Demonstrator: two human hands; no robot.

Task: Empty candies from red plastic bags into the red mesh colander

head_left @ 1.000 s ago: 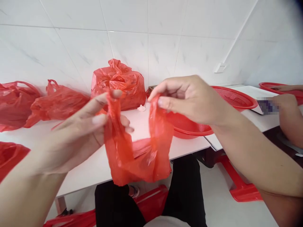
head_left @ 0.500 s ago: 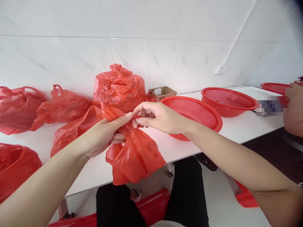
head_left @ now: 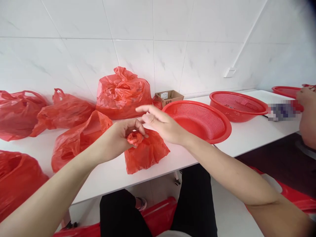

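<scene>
A red plastic bag (head_left: 146, 153) hangs over the front part of the white table, its top gathered into a bunched neck. My left hand (head_left: 123, 133) is closed around that neck, with a crumpled end poking out below the fingers. Just to the right, my right hand (head_left: 165, 125) is open, its fingers stretched out toward the left fingertips and nothing visible in them. It passes in front of the left rim of a red perforated basket (head_left: 197, 126). The bag's contents cannot be made out.
Several red bags stand left and behind, among them a large stuffed bag (head_left: 124, 93) and a slack bag (head_left: 71, 144). A small cardboard box (head_left: 170, 96) sits by the wall. A second red basket (head_left: 237, 107) stands right, and another person's hand (head_left: 307, 95) shows far right.
The bag has come down toward the tabletop and its neck is now bunched up in my left hand. My right hand has let go of it and its fingers have straightened.
</scene>
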